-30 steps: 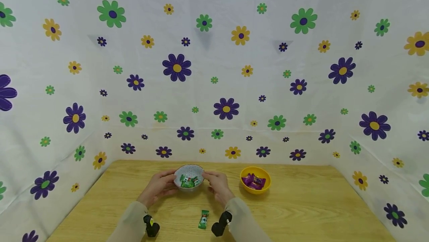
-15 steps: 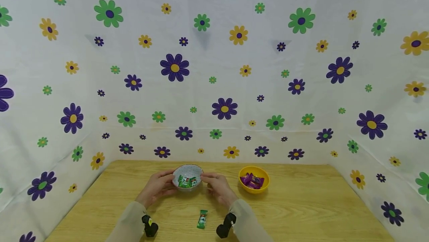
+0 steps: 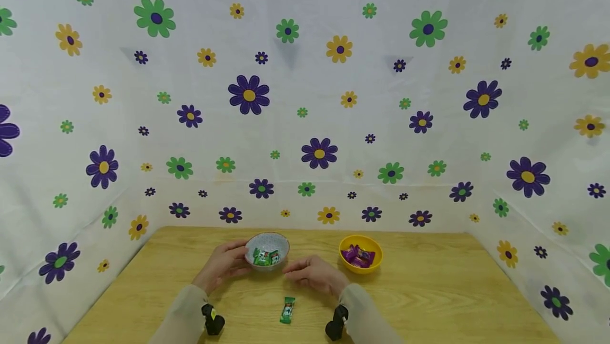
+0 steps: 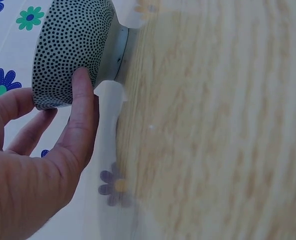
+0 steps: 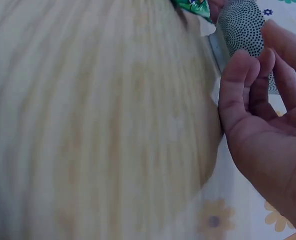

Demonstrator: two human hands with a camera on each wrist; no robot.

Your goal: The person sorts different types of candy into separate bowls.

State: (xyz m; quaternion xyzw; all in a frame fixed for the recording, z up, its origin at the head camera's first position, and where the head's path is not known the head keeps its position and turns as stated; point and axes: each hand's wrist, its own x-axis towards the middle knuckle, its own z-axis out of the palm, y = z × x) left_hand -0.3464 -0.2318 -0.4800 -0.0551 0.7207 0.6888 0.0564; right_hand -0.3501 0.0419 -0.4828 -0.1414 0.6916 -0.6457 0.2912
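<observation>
A pale bowl with a black dotted outside (image 4: pixel 70 47) stands on the table and holds several green-wrapped candies (image 3: pixel 265 257). My left hand (image 3: pixel 224 264) grips this bowl (image 3: pixel 268 242) at its left side, the fingers against the outer wall and one at the rim. Just right of the bowl, my right hand (image 3: pixel 320 275) hovers apart from it. Its fingers (image 5: pixel 238 82) are loosely bent and hold nothing. One green-wrapped candy (image 3: pixel 287 310) lies on the table between my forearms.
A yellow bowl (image 3: pixel 346 264) with several purple-wrapped candies (image 3: pixel 358 256) stands to the right of my right hand. The wooden table (image 3: pixel 443 291) ends at a white flowered curtain (image 3: pixel 281 132), which rises behind it and on both sides.
My right hand has let go of the dotted bowl's right rim and come back, toward me and slightly right. My left hand and the bowl have stayed in place.
</observation>
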